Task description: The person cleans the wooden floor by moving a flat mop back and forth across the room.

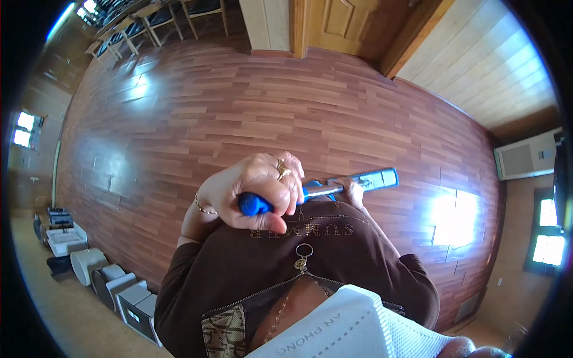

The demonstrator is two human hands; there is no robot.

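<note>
A long tool with a rounded blue handle (253, 204), a shiny metal shaft (322, 191) and a flat blue end piece (379, 179) lies sideways in front of my chest. My left hand (265, 185), with a gold ring and a bracelet, is closed around the handle. The handle's butt pokes out below its fingers. Where the shaft meets the flat end, my right hand (351, 190) grips from the far side, its fingers partly hidden. Another blue part (315, 184) shows behind the shaft between my hands. The tool's exact kind is unclear.
Wood-plank flooring (250, 113) spreads around me. Chairs (158, 24) stand at the far left, and a wooden door (352, 27) is straight ahead. White and dark box-like items (113, 283) line the left wall. A white wall unit (528, 156) is at right.
</note>
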